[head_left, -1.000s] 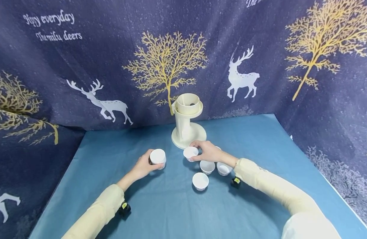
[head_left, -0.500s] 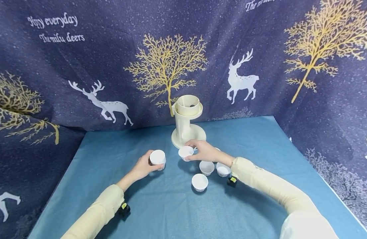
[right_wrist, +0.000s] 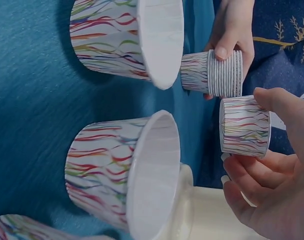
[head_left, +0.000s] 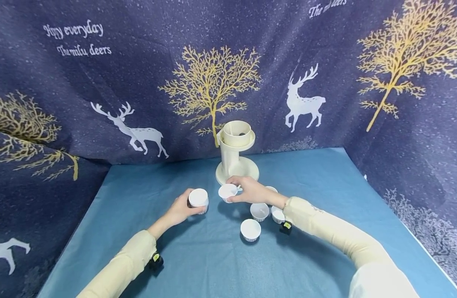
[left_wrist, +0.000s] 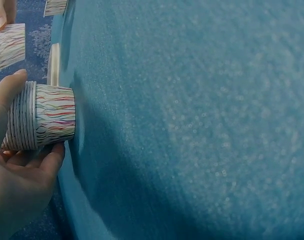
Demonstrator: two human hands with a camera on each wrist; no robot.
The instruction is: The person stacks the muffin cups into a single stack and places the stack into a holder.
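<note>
Well short of the far edge of the blue table (head_left: 213, 269), a loose cup (head_left: 250, 230) stands mouth-up. Beyond, the left hand (head_left: 179, 210) curls round a nested stack (head_left: 198, 198), rims upward, long axis upright; near its right side, the right hand (head_left: 251, 190) pinches a single cup (head_left: 226, 193), mouth up, axis near-vertical. A cream stand (head_left: 229, 159) rises near the far edge.
</note>
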